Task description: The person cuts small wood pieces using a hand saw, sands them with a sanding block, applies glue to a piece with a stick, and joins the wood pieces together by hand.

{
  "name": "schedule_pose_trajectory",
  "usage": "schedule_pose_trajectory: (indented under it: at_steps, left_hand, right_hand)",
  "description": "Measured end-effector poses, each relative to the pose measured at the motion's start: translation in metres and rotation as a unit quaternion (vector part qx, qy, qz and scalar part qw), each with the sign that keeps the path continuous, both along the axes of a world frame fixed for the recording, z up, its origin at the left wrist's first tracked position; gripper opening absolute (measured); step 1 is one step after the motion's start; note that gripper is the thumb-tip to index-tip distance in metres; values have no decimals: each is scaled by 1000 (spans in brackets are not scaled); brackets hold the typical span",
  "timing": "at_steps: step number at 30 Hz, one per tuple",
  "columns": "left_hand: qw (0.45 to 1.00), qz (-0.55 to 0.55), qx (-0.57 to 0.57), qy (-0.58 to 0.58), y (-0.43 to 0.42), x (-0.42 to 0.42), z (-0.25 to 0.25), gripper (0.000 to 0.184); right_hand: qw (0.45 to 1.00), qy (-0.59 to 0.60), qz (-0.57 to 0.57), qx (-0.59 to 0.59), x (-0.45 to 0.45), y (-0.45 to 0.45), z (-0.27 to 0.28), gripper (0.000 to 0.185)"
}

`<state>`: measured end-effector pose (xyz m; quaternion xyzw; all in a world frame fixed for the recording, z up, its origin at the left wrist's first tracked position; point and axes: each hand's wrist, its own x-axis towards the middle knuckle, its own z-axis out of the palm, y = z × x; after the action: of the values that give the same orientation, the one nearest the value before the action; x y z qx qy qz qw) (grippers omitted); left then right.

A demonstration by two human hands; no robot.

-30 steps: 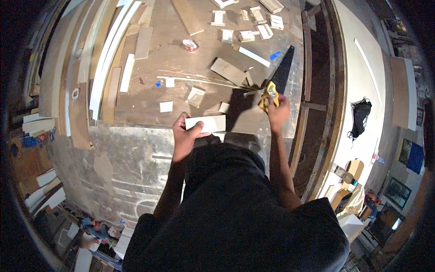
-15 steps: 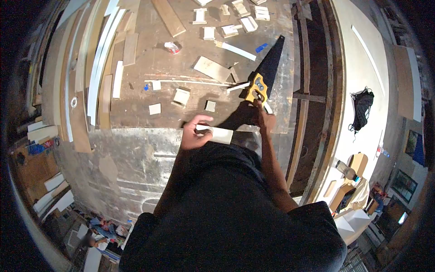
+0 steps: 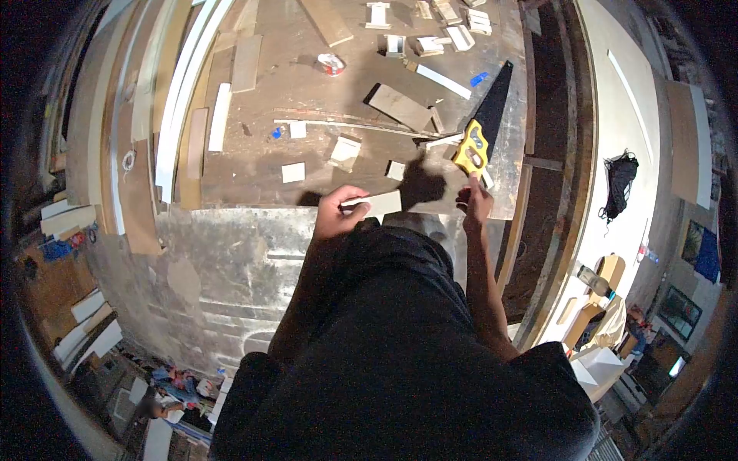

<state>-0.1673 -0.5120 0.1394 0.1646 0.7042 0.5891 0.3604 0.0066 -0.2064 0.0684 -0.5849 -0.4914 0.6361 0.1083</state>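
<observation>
My left hand [image 3: 339, 213] is closed around a small pale wooden board [image 3: 384, 203], its thumb on one side, just over the table's near edge. Beside the handle end of a hand saw [image 3: 470, 150] is my right hand [image 3: 477, 203], index finger pointing at the yellow handle and the other fingers loosely curled, apart from one another. Whether that fingertip touches the handle I cannot tell. The saw lies flat, black blade pointing away. Close to the left hand on the table are a small wooden block [image 3: 395, 170], a square piece [image 3: 293, 172] and a small wooden assembly [image 3: 345, 153].
Long boards [image 3: 173, 115] line the table's left side. Further back lie a flat board [image 3: 400, 107], a red-and-white container [image 3: 331, 64] and several small wooden assemblies [image 3: 430, 46]. To the right, a pale panel [image 3: 607, 100] bears a black cord bundle [image 3: 619, 184] and a bottle [image 3: 594, 282].
The view has shifted, so the table's things appear further right. The board in my left hand has tilted. My right hand has drawn slightly back from the saw handle.
</observation>
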Motion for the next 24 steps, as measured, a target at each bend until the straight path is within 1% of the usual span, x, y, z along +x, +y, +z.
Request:
schedule_pose_trajectory:
  at_steps: [1,2,3,4,5,6,7,8,9,10,11,12,14,15,16,17,18,19,20,21,22,24]
  left_hand:
    - [1000,-9,20,-19,0,-3,-2,21]
    - [1000,-11,18,-22,2,-11,-1,21]
    - [996,-82,41,15,7,-23,3,21]
    - [985,-154,65,52,12,-32,3,22]
    - [980,-188,50,39,16,-39,-1,20]
    - [974,-219,22,52,19,-46,-16,29]
    - [976,-208,43,57,23,-50,-19,35]
    - [976,-198,63,63,25,-54,-22,43]
    - [976,-200,64,64,26,-62,-26,43]
    - [975,-198,69,78,27,-67,-29,48]
    - [973,-197,76,93,27,-70,-32,54]
    - [972,-201,77,91,28,-68,-29,54]
    - [979,-159,46,116,28,-64,-22,50]
    - [952,-145,31,268,25,-66,-20,45]
    - [952,-146,30,266,18,-67,-30,45]
    - [963,-72,-7,260,11,-69,-40,40]
    - [967,0,-43,251,4,-72,-49,36]
    - [969,66,-37,234,0,-78,-45,29]
    - [951,83,-27,298,-9,-88,-66,22]
    - [964,98,-46,244,-16,-91,-67,20]
    - [973,113,-65,191,-23,-94,-71,18]
    - [970,120,-63,204,-28,-99,-80,17]
  right_hand:
    - [990,116,84,13,-2,-17,6,49]
    - [985,103,134,-28,-22,-40,34,41]
    - [969,93,224,-55,-43,-58,58,36]
    - [943,82,311,-80,-57,-69,70,32]
    - [945,81,307,-79,-60,-73,61,32]
    - [919,109,361,-110,-63,-76,48,29]
    - [888,137,414,-142,-70,-82,48,26]
    - [889,139,412,-140,-72,-88,49,26]
    - [907,133,370,-148,-79,-96,64,24]
    - [924,126,326,-157,-81,-102,73,22]
    - [925,125,322,-157,-79,-106,69,22]
    - [928,133,313,-153,-77,-110,62,22]
    - [930,141,303,-152,-73,-118,47,22]
    - [949,129,259,-121,-73,-126,41,23]
    - [965,118,215,-89,-70,-131,28,24]
    - [976,108,191,1,-66,-137,6,25]
    - [977,107,187,-1,-64,-141,-15,25]
    - [977,79,190,65,-65,-144,-35,24]
    - [971,50,193,130,-67,-148,-45,24]
    - [964,37,203,168,-76,-156,-40,18]
    - [965,36,202,164,-83,-165,-45,18]
    - [950,9,215,227,-98,-176,-55,25]
